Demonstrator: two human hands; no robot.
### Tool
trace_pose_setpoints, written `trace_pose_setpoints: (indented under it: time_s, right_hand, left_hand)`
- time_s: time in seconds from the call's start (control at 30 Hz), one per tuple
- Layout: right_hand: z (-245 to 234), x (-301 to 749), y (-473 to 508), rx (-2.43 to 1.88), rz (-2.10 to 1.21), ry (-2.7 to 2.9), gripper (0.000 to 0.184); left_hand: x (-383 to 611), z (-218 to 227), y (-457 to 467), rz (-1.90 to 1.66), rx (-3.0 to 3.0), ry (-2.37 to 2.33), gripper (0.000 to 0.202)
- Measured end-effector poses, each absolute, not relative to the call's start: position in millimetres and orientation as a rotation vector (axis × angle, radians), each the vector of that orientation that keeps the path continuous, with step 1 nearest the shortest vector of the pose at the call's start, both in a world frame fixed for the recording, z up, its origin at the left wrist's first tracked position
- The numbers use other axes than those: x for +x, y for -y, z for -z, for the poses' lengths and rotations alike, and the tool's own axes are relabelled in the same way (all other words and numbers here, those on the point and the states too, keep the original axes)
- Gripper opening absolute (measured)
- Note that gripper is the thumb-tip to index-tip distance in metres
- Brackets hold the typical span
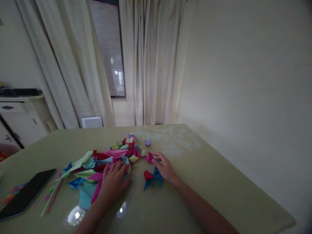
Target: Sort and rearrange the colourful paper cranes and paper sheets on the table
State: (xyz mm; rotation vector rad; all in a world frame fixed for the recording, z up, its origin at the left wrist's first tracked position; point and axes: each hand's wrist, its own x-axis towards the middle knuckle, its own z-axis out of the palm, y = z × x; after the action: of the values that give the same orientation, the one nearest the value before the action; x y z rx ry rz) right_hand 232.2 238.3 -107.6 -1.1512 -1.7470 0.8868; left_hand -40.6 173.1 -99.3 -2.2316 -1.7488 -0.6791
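Paper heap sits under one hand, loose folds by the other

Table (207,169) first: across its left half spreads a heap of coloured folded paper (117,153), with a dark flat device (26,195) near it on the left. The left hand (114,178) lies palm down over the heap, fingers loosely spread (whether they pinch anything, I cannot tell). The right hand (164,165) curves narrowly at the heap's right side, fingertips beside a magenta piece (149,157); contact is unclear. A blue folded piece (158,177) sits beneath that hand, so a dropping wrist could crush it. Pressing the heap could flatten creases, and a careless sweep could scatter the small lilac piece (148,142) beyond
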Motion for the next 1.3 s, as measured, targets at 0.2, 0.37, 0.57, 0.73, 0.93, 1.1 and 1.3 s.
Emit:
trace_pose_setpoints:
  time_s: [0.2,0.37,0.57,0.73,0.93,1.1,1.3]
  right_hand:
    - [109.4,283.6,-216.2,-1.231,-0.881,1.706,0.047]
    - [97.9,287.5,-211.2,-1.270,-0.790,1.725,0.047]
    - [102.8,285.9,-211.7,-1.243,-0.849,1.775,0.053]
    - [108.7,291.1,-219.1,-1.237,-0.823,1.802,0.037]
    - [112.7,283.3,-221.2,-1.216,-0.786,1.844,0.031]
    - [110.0,287.5,-229.8,-1.234,-0.677,1.860,0.029]
    - [93.6,372.4,-249.1,-1.484,-0.428,1.576,0.040]
  left_hand:
    - [-29.8,98.3,-161.5,0.934,-2.212,1.690,0.036]
    - [30.8,85.8,-152.9,0.877,-2.612,1.572,0.035]
    - [67.8,90.6,-154.4,0.721,-2.744,1.678,0.031]
    - [56.8,98.8,-152.6,1.015,-2.741,1.761,0.021]
    - [51.0,91.6,-153.4,1.961,-2.689,1.946,0.029]
    - [55.0,89.6,-152.3,2.454,-2.558,1.979,0.040]
    - [55.6,96.2,-153.8,2.635,-2.447,2.195,0.051]
